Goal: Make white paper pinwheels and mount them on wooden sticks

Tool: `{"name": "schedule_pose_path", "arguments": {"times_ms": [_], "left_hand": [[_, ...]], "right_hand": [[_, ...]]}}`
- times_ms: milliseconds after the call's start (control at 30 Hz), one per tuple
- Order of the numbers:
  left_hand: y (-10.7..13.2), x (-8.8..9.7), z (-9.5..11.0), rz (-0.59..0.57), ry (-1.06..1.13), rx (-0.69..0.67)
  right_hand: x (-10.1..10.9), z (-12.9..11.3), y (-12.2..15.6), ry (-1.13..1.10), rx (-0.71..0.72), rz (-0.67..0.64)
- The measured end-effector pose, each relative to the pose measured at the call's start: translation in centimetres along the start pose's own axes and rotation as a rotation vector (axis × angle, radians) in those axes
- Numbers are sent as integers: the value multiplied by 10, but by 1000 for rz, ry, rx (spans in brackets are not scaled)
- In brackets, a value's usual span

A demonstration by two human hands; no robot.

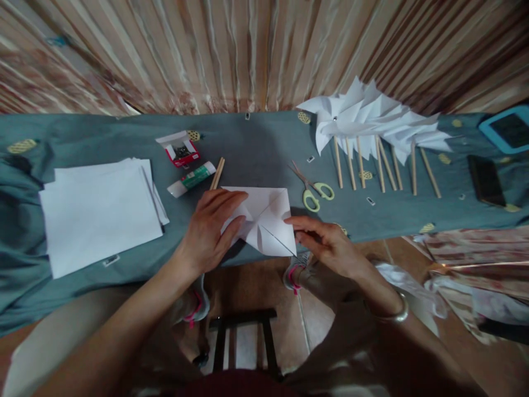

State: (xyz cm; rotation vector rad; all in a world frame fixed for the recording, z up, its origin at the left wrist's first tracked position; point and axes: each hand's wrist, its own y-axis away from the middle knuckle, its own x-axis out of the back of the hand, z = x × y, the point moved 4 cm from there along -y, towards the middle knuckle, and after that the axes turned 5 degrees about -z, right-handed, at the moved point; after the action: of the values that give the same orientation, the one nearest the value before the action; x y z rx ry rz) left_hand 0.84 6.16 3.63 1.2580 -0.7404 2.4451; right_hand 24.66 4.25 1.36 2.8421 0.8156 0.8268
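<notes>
A white paper square, slit from its corners toward the middle, lies at the table's front edge. My left hand is closed on its left side, fingers over a curled-in flap. My right hand pinches its right edge between thumb and fingers. Just right of the paper lie scissors with yellow-green handles, blades partly spread. Two or so thin wooden sticks poke out behind my left hand. Beside them are a green-and-white tube and an opened red-and-white box with small dark items inside.
Finished paper pinwheels on wooden sticks lie overlapped at the back right. A stack of white paper is at left. A dark phone and a blue-framed device rest at far right. A curtain hangs behind the table.
</notes>
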Motion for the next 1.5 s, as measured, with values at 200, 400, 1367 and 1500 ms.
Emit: {"name": "schedule_pose_path", "arguments": {"times_ms": [200, 400, 1367, 1500], "left_hand": [[1, -3, 3, -12, -5, -2], [3, -6, -2, -42, 19, 69], [12, -13, -10, -112, 146, 233], [13, -13, -10, -114, 129, 241]], "right_hand": [[-2, 9, -3, -29, -1, 19], [0, 0, -10, 59, 86, 56], [-7, -16, -45, 194, 116, 137], [-7, -17, -47, 181, 108, 130]]}}
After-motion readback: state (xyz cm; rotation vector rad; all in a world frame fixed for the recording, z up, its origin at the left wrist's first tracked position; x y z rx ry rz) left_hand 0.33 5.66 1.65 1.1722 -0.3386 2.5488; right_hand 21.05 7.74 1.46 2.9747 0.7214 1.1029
